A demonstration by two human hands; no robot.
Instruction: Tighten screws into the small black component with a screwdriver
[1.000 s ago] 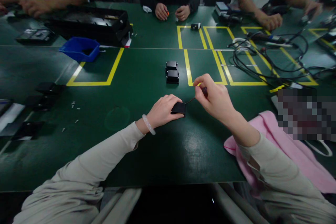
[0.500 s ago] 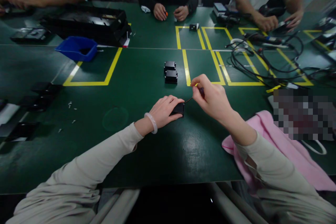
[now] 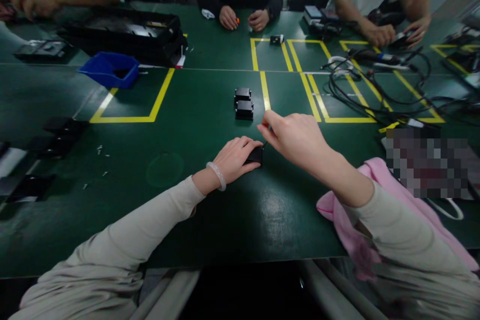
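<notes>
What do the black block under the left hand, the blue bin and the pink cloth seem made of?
Black block: probably plastic, dark and fairly matte, though partly covered, so metal is possible.
Blue bin: likely moulded plastic; smooth, evenly coloured walls.
Pink cloth: soft fabric, dull-surfaced, lying in loose folds.

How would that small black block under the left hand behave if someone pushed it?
The black block likely feels stiff: its visible edges look straight in the grip of the left hand. It probably wouldn't roll, being boxy and seemingly flat on the green table. Let go, it might slide when pushed, since the table's sheen suggests a smooth surface.
</notes>
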